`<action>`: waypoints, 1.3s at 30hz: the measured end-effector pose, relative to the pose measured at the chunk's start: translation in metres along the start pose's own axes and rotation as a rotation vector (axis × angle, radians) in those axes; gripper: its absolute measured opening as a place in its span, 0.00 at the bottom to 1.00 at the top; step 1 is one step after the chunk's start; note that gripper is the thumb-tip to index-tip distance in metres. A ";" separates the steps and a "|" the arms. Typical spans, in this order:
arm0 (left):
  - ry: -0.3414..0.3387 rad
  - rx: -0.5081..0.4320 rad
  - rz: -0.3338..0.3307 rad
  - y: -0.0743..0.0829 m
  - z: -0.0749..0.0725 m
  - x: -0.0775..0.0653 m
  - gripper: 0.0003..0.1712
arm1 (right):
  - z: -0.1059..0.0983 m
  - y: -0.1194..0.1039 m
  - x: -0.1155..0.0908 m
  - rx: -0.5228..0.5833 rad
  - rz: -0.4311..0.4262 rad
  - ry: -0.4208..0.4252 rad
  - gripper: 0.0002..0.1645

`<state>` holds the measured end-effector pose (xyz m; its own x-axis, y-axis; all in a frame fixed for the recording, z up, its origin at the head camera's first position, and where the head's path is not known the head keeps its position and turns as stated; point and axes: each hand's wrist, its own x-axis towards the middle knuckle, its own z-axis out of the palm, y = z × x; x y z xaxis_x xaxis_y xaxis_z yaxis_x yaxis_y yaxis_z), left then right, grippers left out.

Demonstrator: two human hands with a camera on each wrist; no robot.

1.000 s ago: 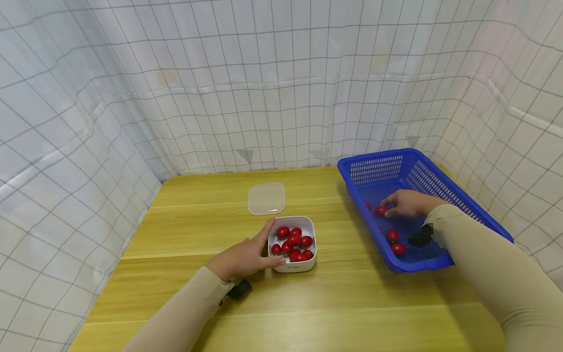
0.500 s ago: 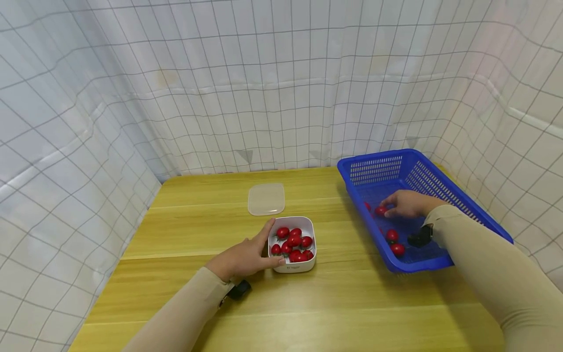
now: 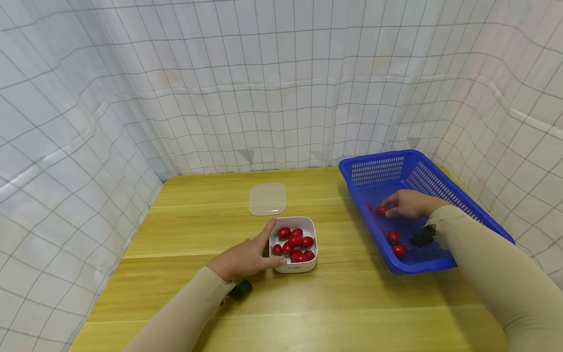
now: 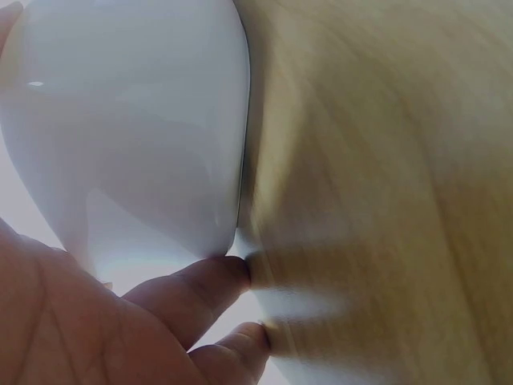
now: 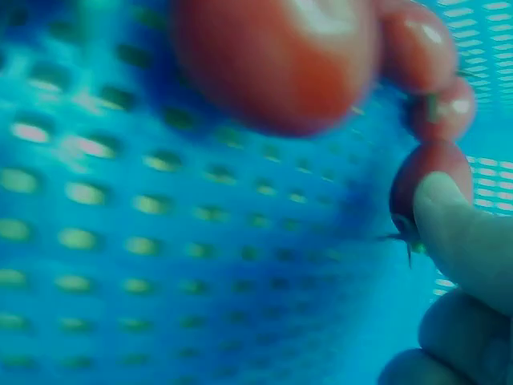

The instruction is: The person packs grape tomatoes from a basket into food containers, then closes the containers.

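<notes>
In the head view, my left hand (image 3: pixel 244 255) holds the left side of a small square white food container (image 3: pixel 293 268), thumb at the near side and a finger at the far corner. Several red cherry tomatoes (image 3: pixel 295 241) lie inside it. The left wrist view shows the container's smooth wall (image 4: pixel 136 104) close by the fingers, with two fingertips down at the table. My right hand (image 3: pixel 409 203) reaches into a blue plastic basket (image 3: pixel 393 266) and pinches a cherry tomato (image 3: pixel 381 210). In the right wrist view the thumb (image 5: pixel 449 216) presses on that green-stemmed tomato (image 5: pixel 409 188).
More cherry tomatoes (image 3: pixel 397 243) lie along the basket's left side. Behind the container, a translucent square lid (image 3: pixel 267 199) lies flat on the wooden table (image 3: pixel 211 210). White grid-patterned curtains (image 3: pixel 264 98) surround the table at the back and sides.
</notes>
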<state>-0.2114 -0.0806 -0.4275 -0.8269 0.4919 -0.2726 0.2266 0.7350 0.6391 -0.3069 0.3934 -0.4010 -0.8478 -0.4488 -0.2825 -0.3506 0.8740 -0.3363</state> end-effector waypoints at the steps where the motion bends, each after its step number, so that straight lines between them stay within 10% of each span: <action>1: 0.000 0.000 0.000 0.000 0.000 0.000 0.65 | -0.001 -0.001 -0.001 -0.001 -0.003 0.008 0.25; 14: -0.003 0.005 0.008 -0.001 0.000 0.001 0.65 | -0.035 -0.027 -0.012 0.026 0.020 0.138 0.26; 23: -0.004 0.002 0.017 0.000 -0.003 0.003 0.66 | -0.065 -0.090 -0.015 0.004 -0.023 0.211 0.27; 39: -0.006 0.001 0.030 -0.004 -0.004 0.000 0.66 | -0.028 -0.204 0.013 -0.032 -0.140 0.062 0.22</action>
<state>-0.2145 -0.0850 -0.4275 -0.8164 0.5168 -0.2575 0.2521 0.7202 0.6463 -0.2577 0.2149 -0.3111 -0.8124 -0.5550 -0.1789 -0.4786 0.8098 -0.3393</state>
